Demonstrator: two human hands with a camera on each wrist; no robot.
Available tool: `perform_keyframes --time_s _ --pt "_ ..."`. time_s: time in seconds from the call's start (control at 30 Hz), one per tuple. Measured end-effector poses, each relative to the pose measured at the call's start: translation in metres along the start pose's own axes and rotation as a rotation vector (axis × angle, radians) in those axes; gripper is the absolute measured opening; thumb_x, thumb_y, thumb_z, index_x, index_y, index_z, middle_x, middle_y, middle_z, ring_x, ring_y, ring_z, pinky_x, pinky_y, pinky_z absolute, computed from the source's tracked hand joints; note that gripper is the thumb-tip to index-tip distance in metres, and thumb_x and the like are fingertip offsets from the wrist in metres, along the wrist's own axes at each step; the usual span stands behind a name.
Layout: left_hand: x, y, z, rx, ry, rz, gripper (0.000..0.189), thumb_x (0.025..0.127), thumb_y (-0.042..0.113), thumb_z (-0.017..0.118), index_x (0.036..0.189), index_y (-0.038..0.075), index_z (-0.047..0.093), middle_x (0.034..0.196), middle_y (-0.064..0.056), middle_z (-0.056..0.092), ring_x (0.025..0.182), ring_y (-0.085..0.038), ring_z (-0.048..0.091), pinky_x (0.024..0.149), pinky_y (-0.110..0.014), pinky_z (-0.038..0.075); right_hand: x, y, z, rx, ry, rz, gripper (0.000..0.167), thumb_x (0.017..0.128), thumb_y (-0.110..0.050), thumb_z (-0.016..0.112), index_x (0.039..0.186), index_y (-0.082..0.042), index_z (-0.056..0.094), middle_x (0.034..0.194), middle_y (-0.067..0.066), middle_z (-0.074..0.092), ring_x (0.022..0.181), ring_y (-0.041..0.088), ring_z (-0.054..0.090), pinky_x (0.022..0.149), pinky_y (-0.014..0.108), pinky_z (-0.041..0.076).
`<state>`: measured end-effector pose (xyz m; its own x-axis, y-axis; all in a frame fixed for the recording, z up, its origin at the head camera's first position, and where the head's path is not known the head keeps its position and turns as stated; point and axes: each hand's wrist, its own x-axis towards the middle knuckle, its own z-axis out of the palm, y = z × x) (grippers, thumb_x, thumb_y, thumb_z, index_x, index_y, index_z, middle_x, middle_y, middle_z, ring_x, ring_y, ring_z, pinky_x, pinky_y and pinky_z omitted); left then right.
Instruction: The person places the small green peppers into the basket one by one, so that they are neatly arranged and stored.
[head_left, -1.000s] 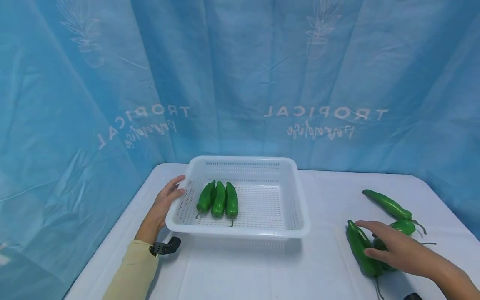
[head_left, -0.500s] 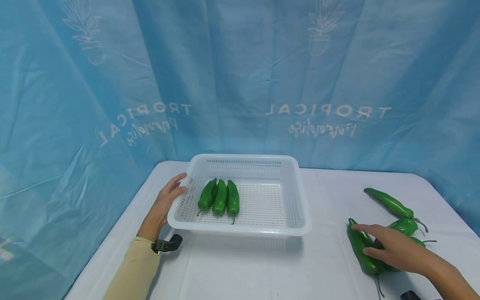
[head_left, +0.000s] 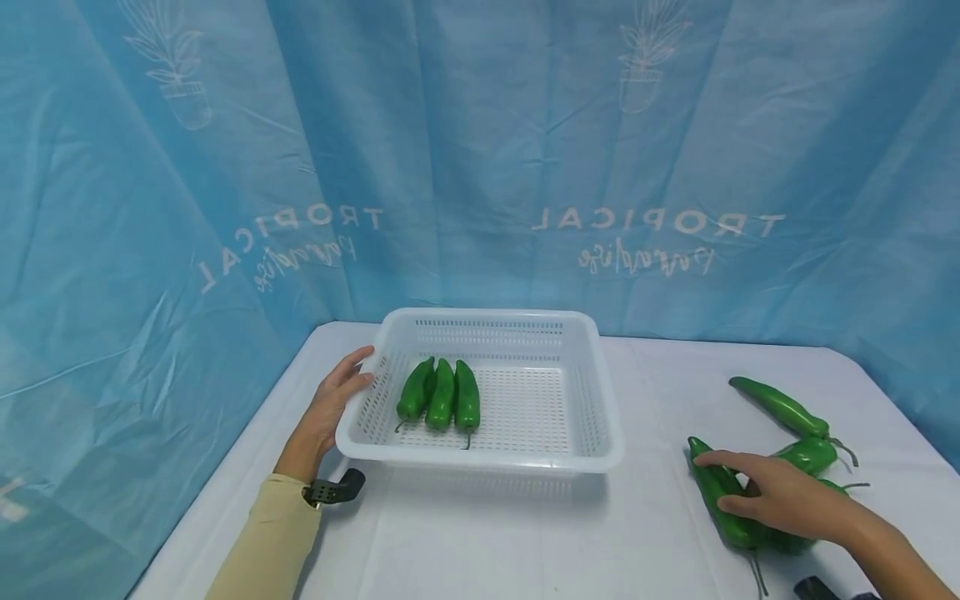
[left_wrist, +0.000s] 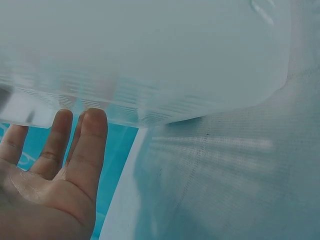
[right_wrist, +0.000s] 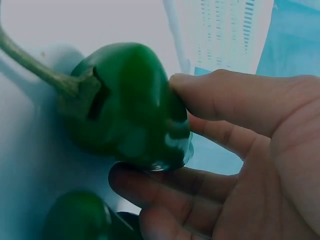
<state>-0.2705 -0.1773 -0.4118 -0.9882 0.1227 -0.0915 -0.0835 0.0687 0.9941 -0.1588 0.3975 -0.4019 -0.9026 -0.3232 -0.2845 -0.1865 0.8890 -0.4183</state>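
Note:
My left hand (head_left: 330, 408) rests at the left side of a white plastic basket (head_left: 480, 463). In the left wrist view its fingers are straight, with their tips against the slotted wall. Three green chili peppers (head_left: 441, 400) lie side by side in the basket's left part, stems toward me. On the right, my right hand (head_left: 787, 496) pinches a long green chili pepper (right_wrist: 130, 105), thumb on one side and fingers on the other. Its stem points toward me, and the tablecloth lies close under it.
Several more green peppers lie right beside and behind the right hand, one long pepper (head_left: 780, 408) farthest back and another pepper (head_left: 810, 455) just in front of it. A white cloth (head_left: 480, 542) covers the table. Blue printed curtains (head_left: 480, 167) hang behind and on the left.
My right hand has shifted slightly left, and its fingers have closed in on the near pepper, which has moved a little left. The left hand and basket have stayed in place.

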Motion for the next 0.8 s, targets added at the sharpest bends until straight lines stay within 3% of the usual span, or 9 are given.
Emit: perform_keyframes --time_s 0.13,0.37,0.57,0.67,0.8 --pt "0.000 0.000 0.000 -0.004 -0.003 0.002 0.060 0.102 0.027 0.051 0.156 0.025 0.026 0.161 -0.007 0.030 0.139 -0.034 0.042 0.102 -0.040 0.051 0.002 -0.002 0.002 -0.023 0.007 0.020 0.057 0.088 -0.039 0.071 0.137 -0.015 0.055 0.131 0.014 0.063 0.078 -0.001 0.049 0.066 0.023 0.047" --pt "0.000 0.000 0.000 0.009 -0.005 0.006 0.061 0.102 0.029 0.051 0.157 0.026 0.025 0.162 -0.008 0.028 0.142 -0.036 0.040 0.108 -0.048 0.047 0.005 -0.006 0.003 -0.026 0.032 0.059 0.053 0.088 -0.038 0.071 0.134 -0.014 0.057 0.132 0.020 0.062 0.095 0.018 0.059 0.078 0.042 0.056" --pt "0.000 -0.001 0.000 0.002 -0.010 0.007 0.061 0.102 0.028 0.050 0.157 0.025 0.024 0.162 -0.008 0.027 0.142 -0.037 0.039 0.109 -0.052 0.046 -0.002 -0.009 0.008 -0.036 0.100 -0.018 0.053 0.088 -0.037 0.072 0.133 -0.013 0.057 0.128 0.013 0.065 0.075 -0.003 0.047 0.063 0.022 0.044" --pt "-0.001 -0.001 0.000 -0.002 -0.010 0.004 0.060 0.102 0.027 0.050 0.157 0.025 0.025 0.163 -0.008 0.027 0.142 -0.037 0.039 0.109 -0.052 0.045 -0.009 -0.010 0.010 -0.015 0.140 -0.077 0.052 0.090 -0.034 0.071 0.134 -0.010 0.057 0.121 0.010 0.066 0.068 -0.007 0.043 0.059 0.020 0.040" --pt "-0.001 0.001 0.002 -0.010 -0.008 0.010 0.060 0.102 0.027 0.050 0.157 0.025 0.025 0.163 -0.009 0.027 0.142 -0.037 0.039 0.109 -0.053 0.045 -0.017 -0.013 0.008 -0.016 0.189 -0.123 0.051 0.090 -0.031 0.071 0.133 -0.007 0.057 0.117 0.010 0.067 0.071 -0.010 0.047 0.057 0.020 0.043"
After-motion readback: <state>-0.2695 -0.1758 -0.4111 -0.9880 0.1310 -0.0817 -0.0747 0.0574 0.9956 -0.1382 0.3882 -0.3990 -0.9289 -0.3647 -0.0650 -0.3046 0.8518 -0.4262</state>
